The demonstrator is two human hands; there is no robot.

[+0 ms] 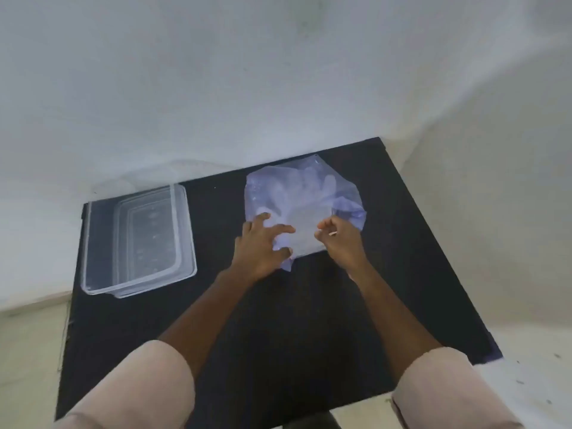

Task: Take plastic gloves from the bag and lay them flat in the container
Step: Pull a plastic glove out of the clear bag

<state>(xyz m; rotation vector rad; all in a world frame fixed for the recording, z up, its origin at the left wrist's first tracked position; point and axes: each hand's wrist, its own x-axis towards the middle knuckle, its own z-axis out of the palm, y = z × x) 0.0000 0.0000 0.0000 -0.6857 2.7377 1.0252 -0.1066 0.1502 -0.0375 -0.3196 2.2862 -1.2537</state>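
Observation:
A clear bluish plastic bag (pixel 305 193) lies on the black table (pixel 278 320) at the back right, with whitish plastic gloves (pixel 309 181) showing through it. My left hand (pixel 263 243) rests on the bag's near left edge with its fingers spread over the plastic. My right hand (pixel 340 239) pinches the bag's near right edge between thumb and fingers. A clear rectangular plastic container (pixel 102 267) stands at the table's left side, apart from both hands; I see no glove inside it.
A pale wall rises directly behind the table. Light floor shows on the left and right of the table. Bare black tabletop lies between the container and the bag and in front of them.

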